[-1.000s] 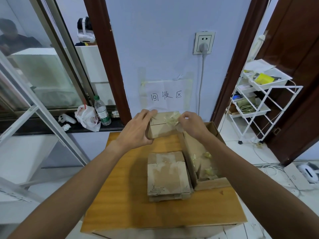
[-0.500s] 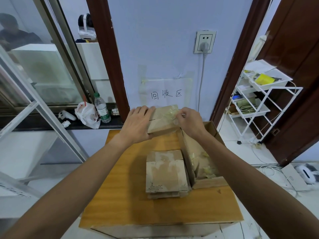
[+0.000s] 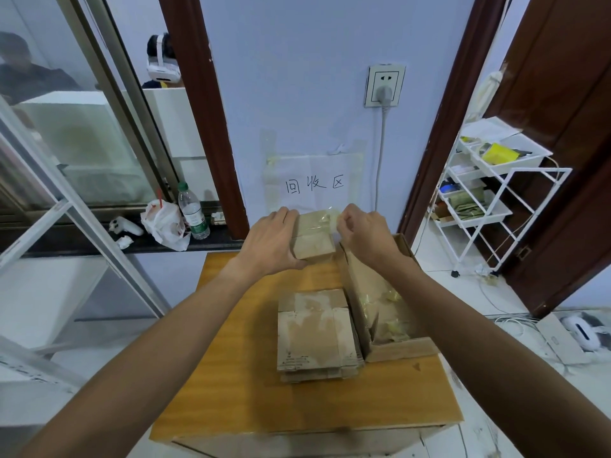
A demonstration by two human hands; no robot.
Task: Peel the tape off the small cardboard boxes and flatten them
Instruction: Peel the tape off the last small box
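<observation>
I hold a small brown cardboard box (image 3: pixel 313 238) up above the far edge of the wooden table (image 3: pixel 251 385). My left hand (image 3: pixel 269 239) grips its left side, fingers over the top and thumb beneath. My right hand (image 3: pixel 363 231) pinches a strip of clear yellowish tape (image 3: pixel 329 218) at the box's top right corner, partly lifted from the cardboard. A stack of flattened small boxes (image 3: pixel 315 335) lies in the middle of the table.
A larger open cardboard box (image 3: pixel 401 350) with crumpled tape pieces stands right of the stack. Behind is a wall with a paper sign (image 3: pixel 314 185) and socket. A white wire rack (image 3: pixel 486 193) stands at right; a water bottle (image 3: pixel 193 213) and plastic bag on the left ledge.
The small box has been raised slightly and tilted. My right hand has pulled the tape strip up and rightward off the box's top; my left hand keeps its grip.
</observation>
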